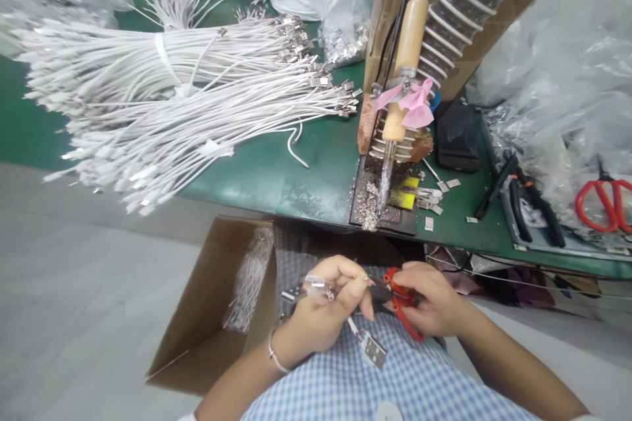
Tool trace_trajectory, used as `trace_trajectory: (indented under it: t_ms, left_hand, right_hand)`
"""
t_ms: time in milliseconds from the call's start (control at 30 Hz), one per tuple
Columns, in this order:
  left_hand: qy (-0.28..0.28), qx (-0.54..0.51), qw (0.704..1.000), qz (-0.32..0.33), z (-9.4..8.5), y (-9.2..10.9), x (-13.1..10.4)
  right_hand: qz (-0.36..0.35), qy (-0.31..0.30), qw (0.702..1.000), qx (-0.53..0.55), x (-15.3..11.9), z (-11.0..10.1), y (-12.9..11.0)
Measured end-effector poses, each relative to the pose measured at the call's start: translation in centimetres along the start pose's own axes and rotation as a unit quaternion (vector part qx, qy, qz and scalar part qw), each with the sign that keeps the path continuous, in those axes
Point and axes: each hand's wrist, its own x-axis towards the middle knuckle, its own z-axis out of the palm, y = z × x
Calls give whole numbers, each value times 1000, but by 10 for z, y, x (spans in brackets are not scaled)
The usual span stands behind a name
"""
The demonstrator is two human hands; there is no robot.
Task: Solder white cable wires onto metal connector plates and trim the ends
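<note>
Over my lap, my left hand [328, 309] is closed on a white USB cable [351, 324], its thumb and fingertips pinching thin wire ends. A metal USB plug [374, 350] hangs below the fingers, and another plug [292, 294] sticks out on the left of the hand. My right hand [429, 299] grips red-handled scissors [405, 309]. Their dark blades point left and meet the pinched wire tips, partly hidden by my fingers. Whether the blades are touching the wire, I cannot tell.
Bundles of white cables [187, 99] lie on the green table [257, 177]. A soldering iron [395, 118] stands tip-down over a dark plate at the table's edge. Pliers [538, 204] and red scissors [605, 200] lie right. A cardboard box [197, 316] holding cables stands lower left.
</note>
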Motion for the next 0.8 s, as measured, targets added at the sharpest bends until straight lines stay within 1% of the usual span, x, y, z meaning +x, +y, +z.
trace_trajectory:
  t_ms: [200, 333, 467, 633, 800]
  left_hand:
    - [-34, -66, 997, -36, -2, -4, -2]
    - [-63, -116, 990, -42, -5, -7, -4]
    - [-95, -159, 981, -62, -6, -10, -4]
    - [-109, -164, 977, -83, -6, -13, -5]
    - [-105, -138, 980, -101, -8, -10, -8]
  right_hand:
    - [-29, -43, 998, -27, 1, -10, 3]
    - [-52, -57, 996, -43, 3, -16, 6]
    - [-60, -68, 995, -42, 2, -19, 8]
    - [-60, -67, 995, -30, 0, -17, 9]
    - [-51, -66, 996, -34, 1, -17, 7]
